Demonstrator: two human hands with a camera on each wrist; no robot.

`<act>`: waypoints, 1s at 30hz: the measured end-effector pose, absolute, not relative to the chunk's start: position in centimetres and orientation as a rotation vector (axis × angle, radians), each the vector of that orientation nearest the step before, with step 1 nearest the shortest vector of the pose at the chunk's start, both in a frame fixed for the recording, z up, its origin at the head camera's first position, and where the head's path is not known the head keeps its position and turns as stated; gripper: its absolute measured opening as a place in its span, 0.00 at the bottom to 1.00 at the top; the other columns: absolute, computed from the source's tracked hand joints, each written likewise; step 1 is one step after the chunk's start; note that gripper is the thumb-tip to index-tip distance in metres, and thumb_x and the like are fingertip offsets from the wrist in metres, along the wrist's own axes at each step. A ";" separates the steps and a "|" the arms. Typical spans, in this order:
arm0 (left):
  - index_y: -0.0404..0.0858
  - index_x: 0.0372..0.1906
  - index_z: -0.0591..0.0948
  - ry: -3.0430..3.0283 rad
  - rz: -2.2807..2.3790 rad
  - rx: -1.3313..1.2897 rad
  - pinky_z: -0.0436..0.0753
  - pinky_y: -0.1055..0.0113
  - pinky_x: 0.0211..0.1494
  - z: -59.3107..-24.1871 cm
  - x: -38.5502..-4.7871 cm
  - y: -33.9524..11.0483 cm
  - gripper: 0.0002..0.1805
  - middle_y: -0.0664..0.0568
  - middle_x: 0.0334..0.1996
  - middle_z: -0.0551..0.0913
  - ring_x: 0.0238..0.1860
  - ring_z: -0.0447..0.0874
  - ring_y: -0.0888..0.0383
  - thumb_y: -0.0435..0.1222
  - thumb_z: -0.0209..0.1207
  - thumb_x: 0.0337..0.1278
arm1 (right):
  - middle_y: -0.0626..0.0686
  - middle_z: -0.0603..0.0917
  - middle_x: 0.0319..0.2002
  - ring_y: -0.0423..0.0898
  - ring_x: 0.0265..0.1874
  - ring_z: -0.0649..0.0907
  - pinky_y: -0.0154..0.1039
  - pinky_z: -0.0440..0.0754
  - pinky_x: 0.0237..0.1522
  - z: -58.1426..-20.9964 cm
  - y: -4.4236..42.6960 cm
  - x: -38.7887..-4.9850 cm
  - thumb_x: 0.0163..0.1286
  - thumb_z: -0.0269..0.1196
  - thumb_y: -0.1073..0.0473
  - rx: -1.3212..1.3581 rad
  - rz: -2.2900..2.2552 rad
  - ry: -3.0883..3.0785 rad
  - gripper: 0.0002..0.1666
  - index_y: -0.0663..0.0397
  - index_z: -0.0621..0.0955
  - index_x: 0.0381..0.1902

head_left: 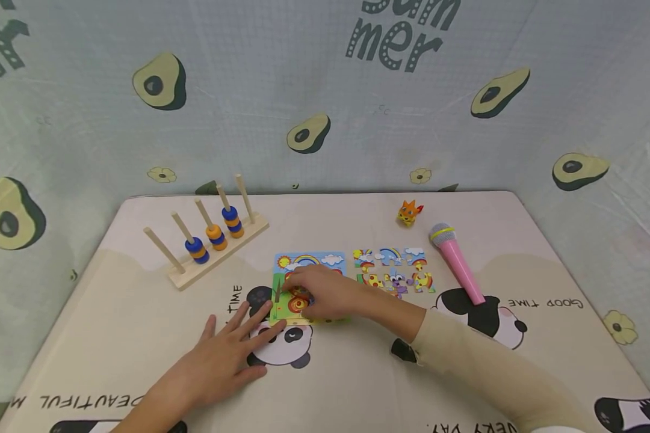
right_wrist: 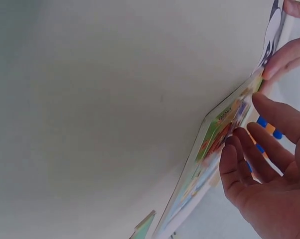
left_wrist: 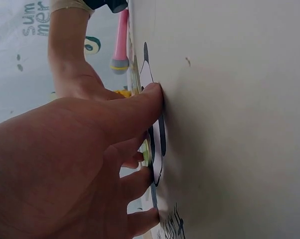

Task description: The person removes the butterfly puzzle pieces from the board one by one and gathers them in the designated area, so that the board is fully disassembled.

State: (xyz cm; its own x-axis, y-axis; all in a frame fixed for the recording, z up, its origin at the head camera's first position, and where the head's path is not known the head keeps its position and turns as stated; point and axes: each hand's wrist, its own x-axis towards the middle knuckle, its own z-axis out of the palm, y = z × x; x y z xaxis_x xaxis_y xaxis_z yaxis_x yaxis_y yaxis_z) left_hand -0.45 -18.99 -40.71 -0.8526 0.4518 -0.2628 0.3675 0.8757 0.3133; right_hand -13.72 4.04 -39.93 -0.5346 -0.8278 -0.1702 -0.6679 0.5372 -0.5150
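A colourful puzzle board (head_left: 281,260) lies on the table, printed with a sun, a rainbow and clouds. My right hand (head_left: 330,294) reaches over it from the right, palm down. In the right wrist view, its bent fingers and thumb (right_wrist: 279,114) hold a puzzle piece (right_wrist: 241,107) by its sides, low over the board; the piece's picture is blurred. The left hand (head_left: 222,355) lies flat with spread fingers, two fingertips touching the board's lower left edge. From the left wrist, its thumb (left_wrist: 145,102) rests on the tablecloth.
Loose puzzle pieces (head_left: 394,281) lie in two rows to the board's right. Beyond them are a pink toy microphone (head_left: 460,267) and a small orange figurine (head_left: 408,213). A wooden peg stand (head_left: 216,249) with blue and orange rings stands at the back left.
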 end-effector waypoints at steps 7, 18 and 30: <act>0.66 0.80 0.63 2.707 0.364 0.599 0.55 0.16 0.67 -40.6 -0.5 -18.9 0.38 0.53 0.85 0.53 0.83 0.49 0.33 0.56 0.62 0.69 | 0.46 0.82 0.59 0.42 0.57 0.78 0.37 0.78 0.62 -40.0 3.3 -13.9 0.63 0.71 0.64 -1.209 -0.511 2.377 0.29 0.46 0.84 0.64; 0.66 0.81 0.62 2.723 0.349 0.610 0.56 0.16 0.66 -40.7 -0.5 -18.9 0.39 0.54 0.85 0.52 0.83 0.49 0.33 0.55 0.62 0.69 | 0.48 0.79 0.55 0.41 0.50 0.76 0.31 0.77 0.50 -39.6 2.9 -13.9 0.61 0.71 0.68 -1.155 -0.537 2.344 0.28 0.46 0.86 0.59; 0.66 0.81 0.62 2.724 0.339 0.611 0.56 0.15 0.66 -40.8 -0.5 -18.9 0.39 0.54 0.85 0.52 0.83 0.49 0.33 0.56 0.62 0.69 | 0.48 0.80 0.51 0.40 0.46 0.75 0.30 0.76 0.48 -39.5 2.7 -13.5 0.57 0.70 0.73 -1.161 -0.576 2.372 0.28 0.48 0.87 0.56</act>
State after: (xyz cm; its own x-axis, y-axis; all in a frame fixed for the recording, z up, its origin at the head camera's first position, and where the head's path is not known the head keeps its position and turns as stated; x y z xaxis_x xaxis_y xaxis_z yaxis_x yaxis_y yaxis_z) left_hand -0.45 -18.90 -40.77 -0.8542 0.4488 -0.2626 0.3708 0.8798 0.2975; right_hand -13.49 2.71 -39.47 -0.5534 -0.8089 -0.1984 -0.6278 0.5617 -0.5389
